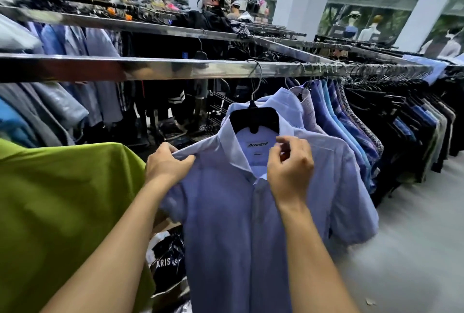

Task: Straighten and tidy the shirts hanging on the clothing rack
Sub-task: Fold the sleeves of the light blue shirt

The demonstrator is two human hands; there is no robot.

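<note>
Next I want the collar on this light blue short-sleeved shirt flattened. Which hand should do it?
Right. The right hand pinches at the collar of the light blue short-sleeved shirt, beside the label, while the left hand grips its shoulder.

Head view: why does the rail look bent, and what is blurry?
In the head view the wide-angle lens bows the chrome rail; the light blue shirt at centre is sharp, while the far-left shirts and the floor are smeared.
</note>
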